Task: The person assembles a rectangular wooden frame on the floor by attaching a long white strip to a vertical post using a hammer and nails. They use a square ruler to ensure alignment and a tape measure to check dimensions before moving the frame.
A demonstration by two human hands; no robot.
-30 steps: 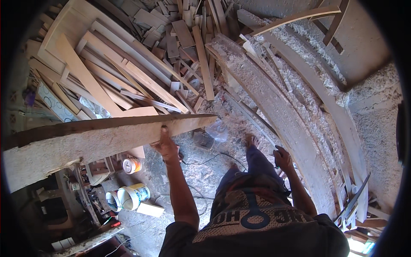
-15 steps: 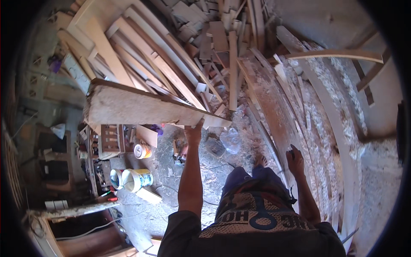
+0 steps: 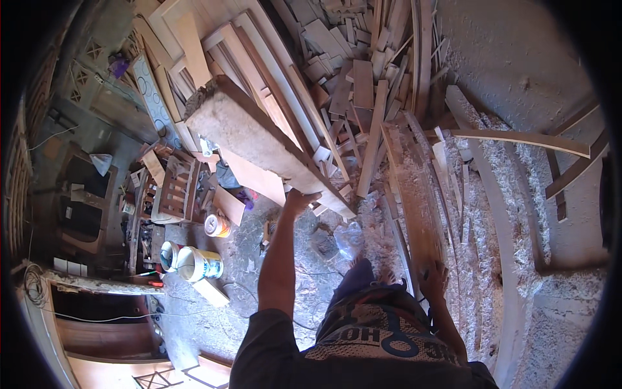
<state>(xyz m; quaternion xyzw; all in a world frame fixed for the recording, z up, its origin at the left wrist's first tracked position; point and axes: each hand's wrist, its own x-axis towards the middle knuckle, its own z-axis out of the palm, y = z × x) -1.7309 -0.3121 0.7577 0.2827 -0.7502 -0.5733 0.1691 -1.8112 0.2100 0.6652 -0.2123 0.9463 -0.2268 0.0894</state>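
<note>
My left hand is closed around the lower part of a long, thick rough-sawn plank. The plank slants from the upper left down toward the middle, its far end raised and its narrow end just beyond my fingers. My right hand is at the near end of a wide brown board lying among wood shavings. Its fingers look spread, and it seems to rest on that board. Nothing shows in this hand.
Stacked boards lean ahead, with offcuts heaped beside them. A curved strip crosses the shavings at right. Buckets, a slatted wooden crate and a cable are on the floor at left. A clear plastic bag lies ahead of my feet.
The plank in my left hand has swung from nearly level to a steeper slant. My right hand has come down toward the brown board's near end. The view has shifted.
</note>
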